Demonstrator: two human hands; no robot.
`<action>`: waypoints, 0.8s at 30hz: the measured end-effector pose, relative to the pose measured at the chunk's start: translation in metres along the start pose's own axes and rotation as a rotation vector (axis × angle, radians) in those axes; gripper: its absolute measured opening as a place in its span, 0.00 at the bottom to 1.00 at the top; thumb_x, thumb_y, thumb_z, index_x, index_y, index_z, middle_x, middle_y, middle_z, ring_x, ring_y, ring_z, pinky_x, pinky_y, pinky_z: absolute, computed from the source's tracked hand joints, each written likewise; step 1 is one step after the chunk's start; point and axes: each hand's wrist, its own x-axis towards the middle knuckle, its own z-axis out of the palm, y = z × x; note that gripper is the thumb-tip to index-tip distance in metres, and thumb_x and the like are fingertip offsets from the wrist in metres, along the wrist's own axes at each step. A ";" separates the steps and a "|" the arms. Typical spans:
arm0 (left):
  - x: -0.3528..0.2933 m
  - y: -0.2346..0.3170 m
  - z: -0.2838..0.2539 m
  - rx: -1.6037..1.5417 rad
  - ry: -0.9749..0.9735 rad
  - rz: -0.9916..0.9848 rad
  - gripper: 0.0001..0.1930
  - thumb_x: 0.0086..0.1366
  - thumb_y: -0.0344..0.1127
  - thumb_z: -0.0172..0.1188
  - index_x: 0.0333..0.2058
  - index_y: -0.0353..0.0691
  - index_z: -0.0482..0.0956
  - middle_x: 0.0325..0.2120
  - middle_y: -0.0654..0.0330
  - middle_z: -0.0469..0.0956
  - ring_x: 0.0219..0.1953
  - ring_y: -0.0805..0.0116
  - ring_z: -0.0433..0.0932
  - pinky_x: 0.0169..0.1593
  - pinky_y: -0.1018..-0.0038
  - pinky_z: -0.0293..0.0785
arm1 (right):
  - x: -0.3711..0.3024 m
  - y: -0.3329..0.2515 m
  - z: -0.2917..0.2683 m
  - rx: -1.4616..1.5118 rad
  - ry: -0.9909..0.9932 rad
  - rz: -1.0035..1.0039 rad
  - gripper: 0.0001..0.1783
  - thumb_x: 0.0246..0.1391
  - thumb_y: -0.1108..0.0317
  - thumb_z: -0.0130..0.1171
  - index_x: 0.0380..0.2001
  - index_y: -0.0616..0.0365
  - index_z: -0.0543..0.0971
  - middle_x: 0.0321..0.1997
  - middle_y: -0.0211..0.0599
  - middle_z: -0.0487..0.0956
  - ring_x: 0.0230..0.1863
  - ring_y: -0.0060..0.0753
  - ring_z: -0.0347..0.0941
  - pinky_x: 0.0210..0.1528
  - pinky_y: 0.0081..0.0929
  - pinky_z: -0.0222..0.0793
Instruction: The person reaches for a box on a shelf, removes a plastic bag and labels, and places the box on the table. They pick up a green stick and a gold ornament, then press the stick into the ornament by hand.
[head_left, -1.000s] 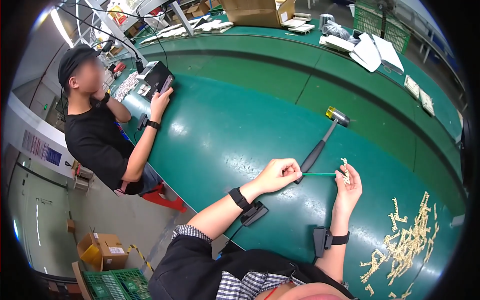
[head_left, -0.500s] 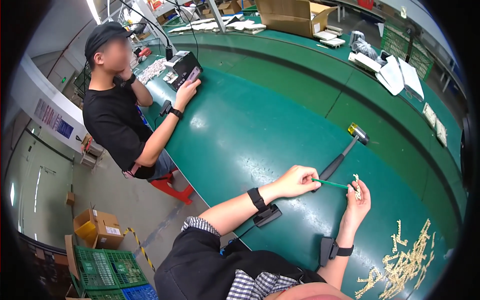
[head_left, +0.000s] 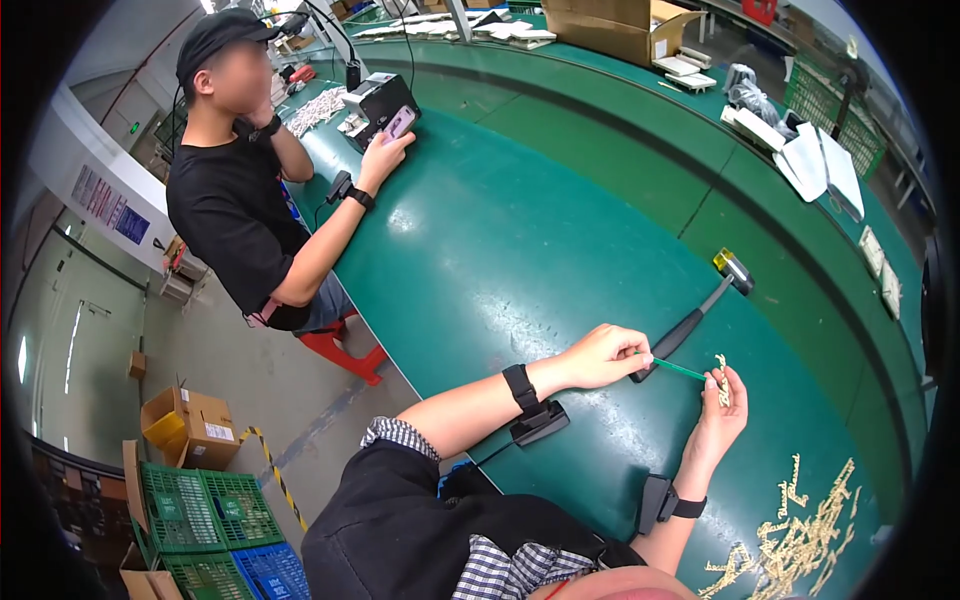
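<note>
Between the fingertips of my left hand [head_left: 605, 357] is the near end of a thin green stick [head_left: 680, 369]. The stick slants over to my right hand [head_left: 722, 410], which pinches a pale gold, script-shaped cut-out [head_left: 725, 384] with its thumb and fingers. The stick's tip meets the cut-out or my right thumb; I cannot tell which. Just beyond my left hand lies a hammer [head_left: 693, 320] with a dark handle and a yellow-and-metal head. A loose pile of similar cut-outs [head_left: 795, 545] is spread near my right forearm.
The work stands on a green table [head_left: 470, 240]. At its far left a person [head_left: 240, 200] in black holds a phone [head_left: 400, 123] beside a black box. White panels [head_left: 820, 165] and an open carton [head_left: 610, 30] lie across the back. Green crates [head_left: 205, 510] stand on the floor at left.
The view has shifted slightly. Both hands keep their hold on the green stick and the cut-out, with only a small shift of the left fingers.
</note>
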 end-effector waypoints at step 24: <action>0.000 0.002 0.001 0.000 0.010 0.021 0.10 0.61 0.38 0.56 0.27 0.38 0.77 0.15 0.65 0.73 0.18 0.80 0.66 0.22 0.77 0.59 | 0.000 -0.002 0.002 -0.017 -0.068 0.004 0.17 0.52 0.74 0.58 0.45 0.66 0.72 0.41 0.37 0.77 0.38 0.21 0.73 0.40 0.16 0.69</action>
